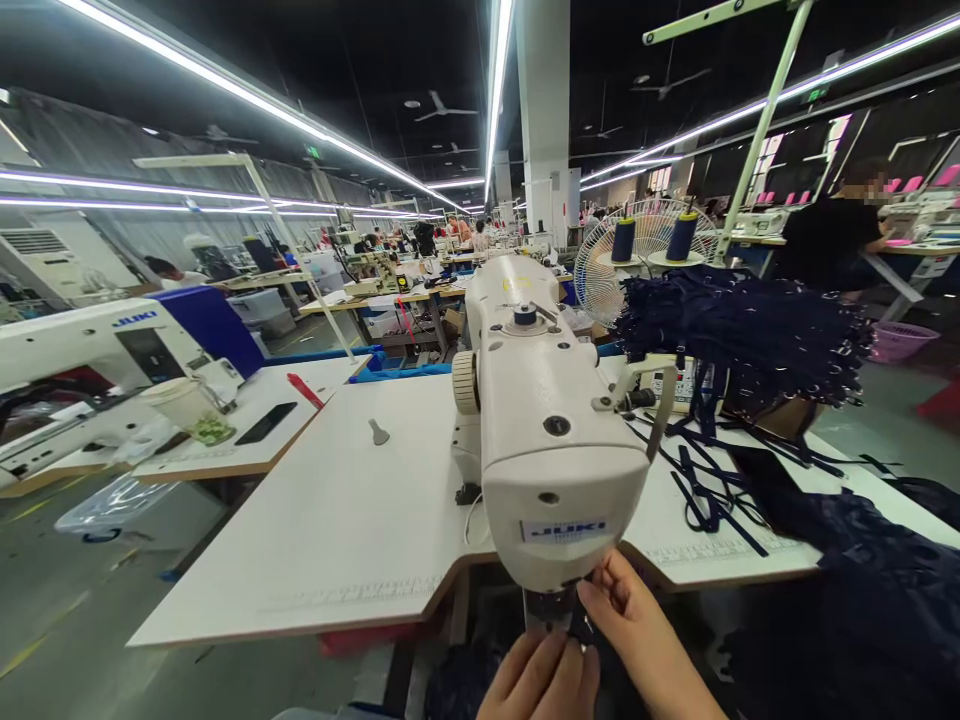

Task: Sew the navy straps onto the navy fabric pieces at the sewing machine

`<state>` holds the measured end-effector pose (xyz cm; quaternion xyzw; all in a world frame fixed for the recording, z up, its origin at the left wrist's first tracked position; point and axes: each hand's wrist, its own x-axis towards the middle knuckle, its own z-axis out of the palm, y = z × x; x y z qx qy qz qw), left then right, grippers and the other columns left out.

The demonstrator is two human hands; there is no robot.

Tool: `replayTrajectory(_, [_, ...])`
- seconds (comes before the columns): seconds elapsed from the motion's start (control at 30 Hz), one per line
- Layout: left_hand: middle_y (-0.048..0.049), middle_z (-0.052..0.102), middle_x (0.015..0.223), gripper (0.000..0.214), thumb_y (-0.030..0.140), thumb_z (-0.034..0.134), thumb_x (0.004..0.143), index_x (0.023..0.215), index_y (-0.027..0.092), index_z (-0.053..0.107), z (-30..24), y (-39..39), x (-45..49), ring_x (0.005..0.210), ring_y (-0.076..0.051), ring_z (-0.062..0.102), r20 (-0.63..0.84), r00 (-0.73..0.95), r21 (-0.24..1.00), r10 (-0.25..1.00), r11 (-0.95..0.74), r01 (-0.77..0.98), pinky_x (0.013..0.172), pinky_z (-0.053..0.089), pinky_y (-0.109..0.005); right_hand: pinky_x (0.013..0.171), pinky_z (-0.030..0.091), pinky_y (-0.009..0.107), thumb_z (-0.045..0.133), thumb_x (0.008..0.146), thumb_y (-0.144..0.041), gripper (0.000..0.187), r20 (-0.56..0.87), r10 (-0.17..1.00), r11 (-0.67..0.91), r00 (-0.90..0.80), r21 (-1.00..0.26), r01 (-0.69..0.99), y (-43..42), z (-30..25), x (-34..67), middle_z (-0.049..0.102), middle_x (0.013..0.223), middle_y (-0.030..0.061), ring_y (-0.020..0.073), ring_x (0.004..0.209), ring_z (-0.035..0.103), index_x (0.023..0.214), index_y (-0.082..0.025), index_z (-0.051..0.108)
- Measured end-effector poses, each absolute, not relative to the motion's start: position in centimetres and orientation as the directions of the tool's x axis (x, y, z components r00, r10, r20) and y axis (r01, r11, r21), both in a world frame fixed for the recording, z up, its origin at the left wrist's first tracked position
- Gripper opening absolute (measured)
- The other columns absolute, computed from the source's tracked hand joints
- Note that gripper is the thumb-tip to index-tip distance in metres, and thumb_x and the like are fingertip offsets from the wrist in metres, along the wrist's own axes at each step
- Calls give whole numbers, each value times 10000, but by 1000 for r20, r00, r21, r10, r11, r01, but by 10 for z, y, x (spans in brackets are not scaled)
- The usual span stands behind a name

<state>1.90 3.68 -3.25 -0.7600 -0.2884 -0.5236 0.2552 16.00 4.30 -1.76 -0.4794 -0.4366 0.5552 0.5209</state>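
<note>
A white JUKI sewing machine (540,370) stands before me, its head pointing toward me. At the bottom edge of the view, my left hand (541,680) is held just under the needle area with its fingers bent together. My right hand (634,615) reaches up beside the lower right of the machine head, thumb and index finger pinched. Whatever lies in either hand is too small or hidden to name. Dark navy fabric pieces (862,610) are heaped to the right of my right hand. The needle is hidden by the machine head and my fingers.
On the right stand a stack of navy straps with metal rings (742,330), loose straps (712,500), navy thread cones (681,240) and a fan (600,270). A small grey tool (379,432) lies on the white table (322,510). Another JUKI machine (112,350) stands left.
</note>
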Motion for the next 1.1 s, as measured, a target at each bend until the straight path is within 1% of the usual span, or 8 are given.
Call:
replayTrajectory(0.17, [88,714,743,384,170,402,990,751,232,695,-39,36,19,753,-44,693,939,313,-130,143,-694,708,1128,337,-248,747,409,236,622,848,-566,351,-57,997,-48,53,-985,-164,42,-25,156,387,754,-58,152,743,411,800,-249,480])
replayTrajectory(0.33, [73,720,730,355,173,430,985,767,225,706,-49,36,23,752,-54,695,962,254,-128,102,-652,747,1108,378,-259,749,424,228,656,800,-609,401,-80,996,-72,44,-985,-154,41,-21,157,397,782,-51,154,784,441,851,-243,501])
replayTrajectory(0.43, [64,715,715,362,170,427,984,754,219,702,-54,35,27,751,-53,694,972,208,-94,112,-625,775,1102,389,-259,720,433,226,662,791,-612,411,-75,997,-70,31,-987,-144,42,-15,158,393,773,-50,152,762,438,820,-240,490])
replayTrajectory(0.57, [70,719,727,313,144,485,954,749,222,708,-58,32,31,744,-56,701,975,171,-50,142,-609,792,1100,391,-246,753,446,245,683,754,-638,446,-100,994,-93,42,-986,-138,42,-10,158,424,786,-34,183,841,475,805,-242,483])
replayTrajectory(0.73, [70,718,723,237,121,551,912,768,217,713,-60,30,34,737,-62,707,980,131,-18,151,-588,809,1086,407,-236,840,455,287,696,707,-677,497,-130,991,-124,36,-983,-132,42,-5,158,475,836,-13,207,898,503,866,-243,513])
replayTrajectory(0.83, [67,721,724,245,166,550,926,757,223,717,-63,29,38,732,-60,703,980,70,48,184,-569,821,1084,401,-222,857,455,288,683,720,-676,498,-137,990,-132,34,-986,-106,41,-4,160,509,856,-3,212,926,519,894,-237,526])
replayTrajectory(1.0, [75,733,755,211,181,581,913,771,241,725,-69,27,43,775,-64,702,971,6,128,239,-541,831,1068,405,-205,917,442,316,670,728,-684,565,-161,986,-157,37,-984,-88,41,-4,161,558,895,9,225,974,555,1033,-231,526])
replayTrajectory(1.1, [73,733,757,188,166,603,895,768,234,724,-68,26,42,765,-68,705,975,8,116,222,-537,836,1061,417,-210,944,437,333,665,733,-685,572,-153,988,-149,32,-985,-88,41,-4,161,579,940,27,242,1027,555,1053,-231,527])
